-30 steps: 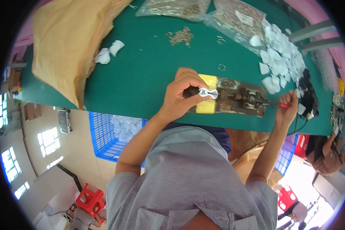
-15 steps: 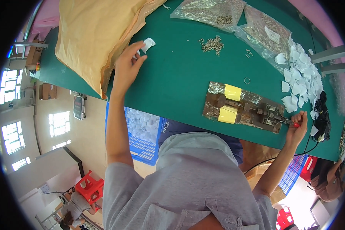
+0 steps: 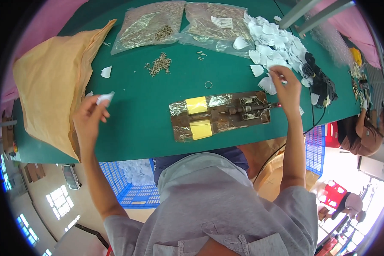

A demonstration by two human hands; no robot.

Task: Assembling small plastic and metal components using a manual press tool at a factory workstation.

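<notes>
My left hand (image 3: 88,121) is beside the brown paper sack, thumb and fingers closed on a small white toothed plastic piece (image 3: 106,98). A similar loose white piece (image 3: 106,71) lies farther back on the green table. At the pile of white toothed pieces (image 3: 281,42), my right hand (image 3: 289,89) has its fingertips pinched together; the pieces behind them make it hard to see what they hold. In front of me sits a toggle clamp jig (image 3: 219,115) on a brown taped board with two yellow pads. Its red-tipped handle (image 3: 278,105) points right, just below my right hand.
A large brown paper sack (image 3: 51,89) covers the table's left. Small metal pins (image 3: 160,65) lie heaped near two clear bags (image 3: 151,25) of them. A metal ring (image 3: 208,85) lies behind the jig. Black cables (image 3: 322,83) sit right. A blue crate (image 3: 134,194) stands below the edge.
My right hand has left the clamp handle and reached the white pile. My left hand has drawn back toward me with a white piece. The view has turned to the right.
</notes>
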